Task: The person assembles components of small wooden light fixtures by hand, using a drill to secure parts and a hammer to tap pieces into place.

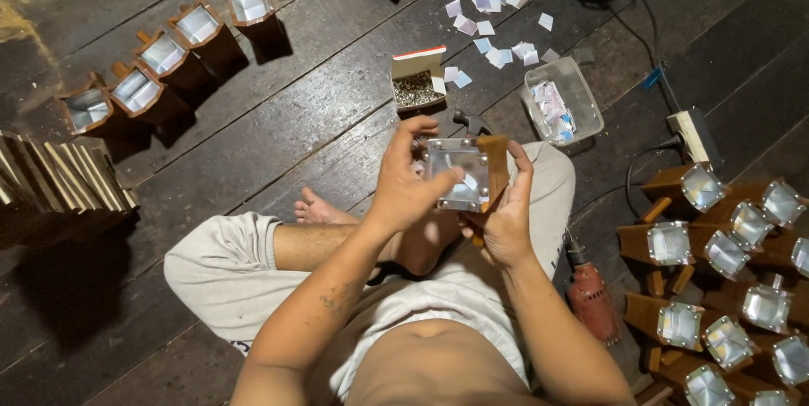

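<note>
We take the wooden box (pixel 472 174) in our lap as the landmark. Far left of it, a row of five open boxes (pixel 168 52) stands on the floor, apparently not yet covered. Our left hand (pixel 404 187) closes over the box's clear front plate (pixel 455 172), fingers curled on its edge; our right hand (pixel 506 221) cups the box from beneath. Right of it, a pile of finished boxes (pixel 725 271) suggests we are well along.

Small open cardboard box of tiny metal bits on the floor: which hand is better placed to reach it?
Probably left: it lies on the wooden block's clear cover, nearest the box; right cradles the block.
</note>
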